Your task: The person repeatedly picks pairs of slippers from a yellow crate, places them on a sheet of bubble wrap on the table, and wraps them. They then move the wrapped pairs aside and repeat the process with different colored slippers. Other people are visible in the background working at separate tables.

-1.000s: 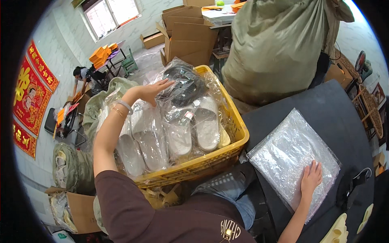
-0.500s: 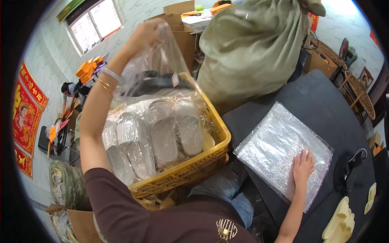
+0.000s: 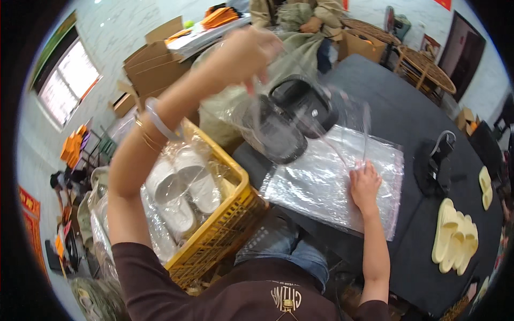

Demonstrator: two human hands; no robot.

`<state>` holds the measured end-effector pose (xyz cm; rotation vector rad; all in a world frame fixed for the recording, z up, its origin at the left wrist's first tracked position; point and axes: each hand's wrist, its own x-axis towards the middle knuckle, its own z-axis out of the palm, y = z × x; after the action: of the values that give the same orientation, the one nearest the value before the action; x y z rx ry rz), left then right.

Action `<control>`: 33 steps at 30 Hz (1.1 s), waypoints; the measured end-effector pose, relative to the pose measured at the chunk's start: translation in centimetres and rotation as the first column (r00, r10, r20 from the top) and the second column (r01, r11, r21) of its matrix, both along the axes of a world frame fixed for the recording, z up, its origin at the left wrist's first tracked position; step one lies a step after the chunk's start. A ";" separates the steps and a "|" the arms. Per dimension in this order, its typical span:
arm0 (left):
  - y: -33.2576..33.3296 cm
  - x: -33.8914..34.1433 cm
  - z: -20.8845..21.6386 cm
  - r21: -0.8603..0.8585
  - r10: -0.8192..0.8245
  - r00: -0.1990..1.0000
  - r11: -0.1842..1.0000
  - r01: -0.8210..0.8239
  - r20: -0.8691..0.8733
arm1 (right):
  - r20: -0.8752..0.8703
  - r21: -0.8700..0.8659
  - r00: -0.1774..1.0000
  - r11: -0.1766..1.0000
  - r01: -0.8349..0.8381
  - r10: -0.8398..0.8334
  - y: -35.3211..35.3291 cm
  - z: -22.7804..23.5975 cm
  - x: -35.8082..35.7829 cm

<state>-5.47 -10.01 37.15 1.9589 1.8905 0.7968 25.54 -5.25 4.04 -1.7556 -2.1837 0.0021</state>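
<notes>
Left hand point(image 3: 258, 49) holds 2 bagged slippers point(image 3: 282, 138), right hand point(image 3: 365, 188) touches clear bags point(image 3: 313, 182)

The near person point(image 3: 230, 297) has one left hand point(image 3: 254, 47) and one right hand point(image 3: 365, 185). There are two black slippers point(image 3: 279, 136) in one clear bag point(image 3: 350, 113), one yellow crate point(image 3: 227, 227) with at least two pale slippers point(image 3: 176, 214), one black table point(image 3: 369, 91), two wicker tops point(image 3: 428, 70) and one window point(image 3: 68, 83).

Packing workshop, bagged slippers point(image 3: 280, 138), cardboard boxes point(image 3: 155, 70)
</notes>
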 end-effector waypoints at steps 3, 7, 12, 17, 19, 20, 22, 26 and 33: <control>2.0 6.0 -7.5 0.026 -0.270 0.953 0.961 0.277 -0.139 | -0.171 0.075 0.985 0.997 -0.010 0.022 1.1 -1.8 1.1; 2.1 7.6 -13.3 -0.184 -0.757 0.652 0.647 0.740 -0.039 | -0.650 0.116 0.758 0.993 0.033 0.051 2.0 -0.7 1.3; 8.5 1.6 -15.4 0.026 -0.423 0.837 0.888 0.459 -0.346 | -0.942 -0.105 0.315 0.993 0.060 -0.119 2.1 1.0 2.3; 15.3 -10.4 -20.2 0.227 0.164 0.933 0.970 -0.092 -0.322 | -0.972 -0.138 0.186 0.990 0.026 -0.141 3.4 -1.9 2.5; 16.7 -11.8 -21.3 0.243 0.252 0.915 0.953 -0.180 -0.314 | -0.988 -0.119 0.092 0.993 0.023 -0.121 3.3 -0.7 2.7; 17.0 -12.2 -21.8 0.285 0.287 0.898 0.939 -0.194 -0.334 | -0.973 -0.216 0.085 0.976 -0.001 -0.215 2.8 0.6 2.8; 17.9 -12.1 -22.0 0.343 0.347 0.875 0.911 -0.229 -0.336 | -0.976 -0.185 0.108 0.982 0.035 -0.188 2.5 1.2 2.8; 20.9 -11.9 -20.8 0.536 0.487 0.827 0.794 -0.286 -0.280 | -0.956 -0.184 0.218 0.980 0.081 -0.197 2.0 1.2 2.3; 27.8 -14.1 -18.5 0.519 0.476 0.673 0.840 -0.157 -0.567 | -0.953 -0.150 0.253 0.986 0.078 -0.165 2.5 0.2 2.3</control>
<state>-19.59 17.78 18.64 2.4573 2.7638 0.6722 27.85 -2.70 4.27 -1.2942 -1.0705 0.9114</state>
